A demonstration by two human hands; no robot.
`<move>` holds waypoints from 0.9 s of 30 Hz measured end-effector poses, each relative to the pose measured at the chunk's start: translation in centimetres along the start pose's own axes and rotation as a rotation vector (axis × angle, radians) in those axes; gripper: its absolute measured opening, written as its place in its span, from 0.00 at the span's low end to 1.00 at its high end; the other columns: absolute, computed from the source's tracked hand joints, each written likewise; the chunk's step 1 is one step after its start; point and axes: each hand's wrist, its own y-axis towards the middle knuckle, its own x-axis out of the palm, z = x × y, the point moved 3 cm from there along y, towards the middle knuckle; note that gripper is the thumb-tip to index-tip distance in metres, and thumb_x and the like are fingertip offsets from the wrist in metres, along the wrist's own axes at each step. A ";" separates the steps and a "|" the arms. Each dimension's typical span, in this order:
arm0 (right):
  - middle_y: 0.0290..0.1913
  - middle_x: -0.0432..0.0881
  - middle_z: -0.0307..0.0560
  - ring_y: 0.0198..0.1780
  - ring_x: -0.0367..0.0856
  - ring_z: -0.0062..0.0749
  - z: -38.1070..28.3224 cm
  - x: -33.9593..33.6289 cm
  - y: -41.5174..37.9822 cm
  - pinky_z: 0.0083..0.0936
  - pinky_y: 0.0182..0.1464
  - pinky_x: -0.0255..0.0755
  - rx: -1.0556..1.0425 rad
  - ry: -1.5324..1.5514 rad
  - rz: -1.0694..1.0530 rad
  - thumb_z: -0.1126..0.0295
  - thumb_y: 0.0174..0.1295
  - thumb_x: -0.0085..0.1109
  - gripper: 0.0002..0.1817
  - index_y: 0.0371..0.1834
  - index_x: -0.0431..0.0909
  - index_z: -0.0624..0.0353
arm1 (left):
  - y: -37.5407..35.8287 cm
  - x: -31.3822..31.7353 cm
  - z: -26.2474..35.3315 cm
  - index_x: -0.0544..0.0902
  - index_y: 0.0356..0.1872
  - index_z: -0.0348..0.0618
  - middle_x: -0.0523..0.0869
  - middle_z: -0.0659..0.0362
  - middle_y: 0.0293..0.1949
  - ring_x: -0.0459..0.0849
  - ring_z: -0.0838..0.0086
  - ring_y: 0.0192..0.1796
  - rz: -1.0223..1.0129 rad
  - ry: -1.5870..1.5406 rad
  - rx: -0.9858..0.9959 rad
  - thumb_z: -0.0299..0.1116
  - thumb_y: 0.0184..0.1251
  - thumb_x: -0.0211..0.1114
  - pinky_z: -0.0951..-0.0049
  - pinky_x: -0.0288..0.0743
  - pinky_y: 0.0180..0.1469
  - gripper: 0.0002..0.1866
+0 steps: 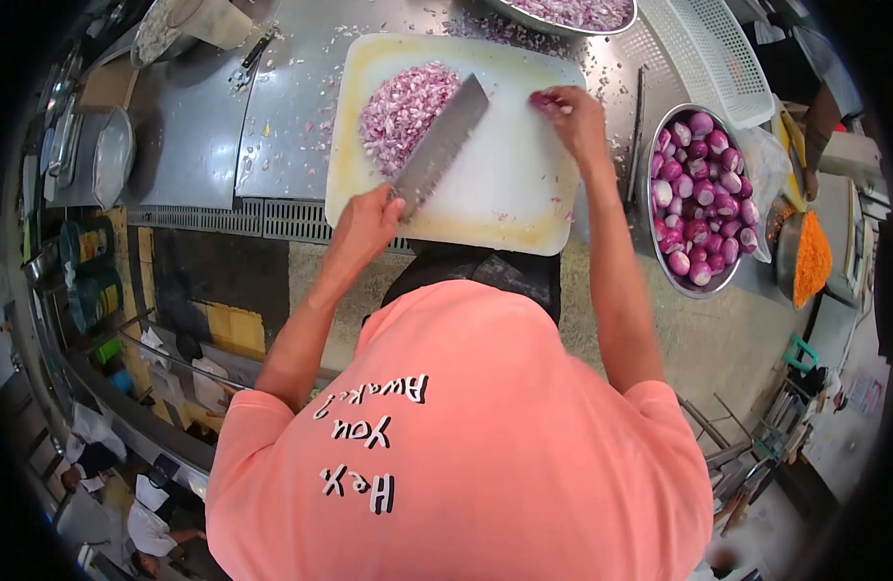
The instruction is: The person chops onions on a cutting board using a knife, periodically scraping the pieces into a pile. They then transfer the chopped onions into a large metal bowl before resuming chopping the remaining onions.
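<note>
A wide-bladed knife (442, 145) is held by its handle in my left hand (369, 221), its blade slanting up and right beside a pile of chopped red onion (403, 114). Both the pile and the blade are over a white cutting board (524, 194) with yellowed edges. Near the board's upper right, the bent fingers of my right hand (576, 118) grip a small piece of red onion (540, 101). To the right of the board stands a metal bowl (660, 254) full of peeled red onions (700, 190).
At the top edge is a bowl of chopped onion (587, 12). A white perforated basket (723, 58) stands behind the peeled onions. Farther right are orange shreds (812, 257) in a bowl and another person's arm (822, 121). A small knife (257, 50) lies upper left.
</note>
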 end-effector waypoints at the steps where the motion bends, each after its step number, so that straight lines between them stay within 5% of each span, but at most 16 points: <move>1: 0.44 0.85 0.55 0.44 0.84 0.49 -1.4 0.6 -1.2 0.36 0.48 0.77 -0.001 0.090 -0.057 0.76 0.54 0.65 0.12 0.43 0.87 0.56 | 0.2 -1.0 1.1 0.77 0.38 0.31 0.82 0.39 0.26 0.81 0.40 0.34 0.020 0.073 0.016 0.31 0.69 0.60 0.50 0.71 0.35 0.10; 9: 0.40 0.80 0.54 0.43 0.81 0.54 -8.3 3.7 -6.4 0.43 0.47 0.76 -0.163 -0.035 -0.153 0.78 0.55 0.58 0.12 0.43 0.82 0.59 | 1.8 2.2 3.6 0.77 0.39 0.32 0.81 0.35 0.26 0.81 0.38 0.34 0.126 0.184 0.190 0.28 0.69 0.57 0.44 0.71 0.35 0.08; 11: 0.40 0.80 0.54 0.42 0.80 0.54 -8.4 3.7 -6.6 0.43 0.46 0.76 -0.159 -0.069 -0.136 0.78 0.55 0.57 0.11 0.43 0.81 0.59 | 1.0 0.9 5.2 0.74 0.38 0.31 0.79 0.38 0.25 0.77 0.37 0.33 0.126 0.117 0.191 0.31 0.71 0.57 0.49 0.68 0.34 0.10; 14: 0.39 0.80 0.54 0.41 0.79 0.54 -8.6 4.1 -6.4 0.44 0.44 0.76 -0.204 -0.129 -0.121 0.78 0.55 0.56 0.10 0.40 0.81 0.59 | 0.5 1.3 4.8 0.76 0.37 0.32 0.81 0.36 0.27 0.80 0.36 0.34 0.113 0.161 0.113 0.28 0.68 0.57 0.43 0.71 0.36 0.07; 20: 0.38 0.79 0.52 0.39 0.78 0.54 -8.2 3.9 -6.6 0.44 0.43 0.75 -0.205 -0.135 -0.093 0.80 0.54 0.54 0.10 0.39 0.80 0.59 | 0.9 1.2 4.9 0.76 0.41 0.31 0.80 0.37 0.27 0.79 0.39 0.34 0.041 0.186 0.067 0.33 0.72 0.56 0.49 0.70 0.36 0.12; 27: 0.38 0.80 0.51 0.40 0.78 0.53 -8.4 4.3 -6.7 0.44 0.42 0.75 -0.229 -0.137 -0.068 0.80 0.53 0.55 0.12 0.41 0.79 0.59 | 1.9 2.5 5.1 0.77 0.37 0.31 0.82 0.35 0.27 0.82 0.38 0.36 0.072 0.186 0.151 0.29 0.69 0.57 0.44 0.73 0.39 0.09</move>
